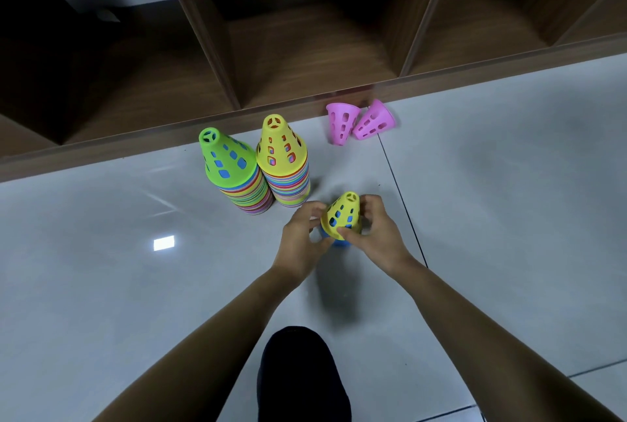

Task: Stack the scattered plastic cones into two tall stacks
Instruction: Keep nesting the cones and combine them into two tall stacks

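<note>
We held a yellow cone (342, 216) between both hands, and it seemed to hang a little above the floor (492, 204). The left hand (300, 236) curled its fingers round the cone's left side. The right hand (378, 231) pinched it, thumb on the near rim and fingers behind the tip. The cone's long axis stood almost upright, with the tip leaning slightly away and to the right. A blue cone (340, 243) was nested inside it, showing through the slots and below the rim.

Both stacks stood beyond the cone and to its left, on the left hand's side. The yellow-topped stack (284, 158) was the nearer, and the green-topped stack (234, 168) touched it on its left. We judged the pair would go up and over one of those tips, then down square. Two pink cones (359, 123) lay on their sides by the shelf (305, 48), not yet stacked.
</note>
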